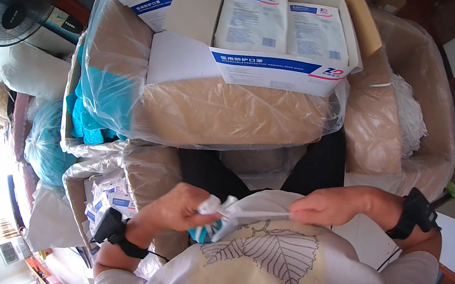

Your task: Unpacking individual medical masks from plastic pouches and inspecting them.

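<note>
In front of my chest, my left hand [179, 206] is closed round a small crumpled white-and-teal bundle [214, 225]; its exact kind is hard to make out. From it a thin white strip [263, 214] stretches across to my right hand [322, 208], whose fingers pinch its other end. Beyond my hands stands an open mask box [270, 72], white with a blue band. Two white mask packets [253, 22] stand upright in it.
Under the mask box is a plastic-covered carton [232, 115]. Teal fabric pieces [102, 99] fill a lined box at left, above another holding small packets [113, 201]. White strands [405, 115] lie in a carton at right. A black fan [20, 5] stands far left.
</note>
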`<state>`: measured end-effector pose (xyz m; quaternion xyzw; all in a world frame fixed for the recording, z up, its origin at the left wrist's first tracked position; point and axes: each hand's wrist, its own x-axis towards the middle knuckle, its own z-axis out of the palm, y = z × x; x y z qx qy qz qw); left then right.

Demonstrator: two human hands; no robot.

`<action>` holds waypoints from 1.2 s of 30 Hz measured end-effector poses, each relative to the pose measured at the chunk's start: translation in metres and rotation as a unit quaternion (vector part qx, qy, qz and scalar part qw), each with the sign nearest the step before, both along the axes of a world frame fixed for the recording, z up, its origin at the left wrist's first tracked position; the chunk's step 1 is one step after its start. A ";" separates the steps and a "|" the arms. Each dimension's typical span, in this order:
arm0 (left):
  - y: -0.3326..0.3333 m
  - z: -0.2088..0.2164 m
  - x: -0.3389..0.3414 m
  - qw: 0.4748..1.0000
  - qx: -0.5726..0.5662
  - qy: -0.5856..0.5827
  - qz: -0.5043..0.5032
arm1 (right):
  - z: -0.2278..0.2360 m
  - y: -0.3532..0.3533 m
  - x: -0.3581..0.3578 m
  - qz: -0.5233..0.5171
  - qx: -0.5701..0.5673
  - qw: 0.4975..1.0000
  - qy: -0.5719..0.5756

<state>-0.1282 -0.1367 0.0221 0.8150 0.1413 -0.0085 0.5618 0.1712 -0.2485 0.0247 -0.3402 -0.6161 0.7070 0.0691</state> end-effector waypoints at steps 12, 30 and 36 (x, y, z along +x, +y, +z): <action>0.042 -0.066 -0.011 0.847 -0.135 -0.118 0.500 | -0.217 0.023 -0.042 -0.447 -0.316 0.837 0.012; 0.024 -0.035 0.044 0.816 0.105 -0.187 0.537 | -0.049 0.062 -0.092 -0.214 0.063 0.975 0.005; 0.024 -0.050 0.035 0.804 0.037 -0.168 0.569 | -0.059 0.056 -0.113 -0.315 -0.035 0.932 0.176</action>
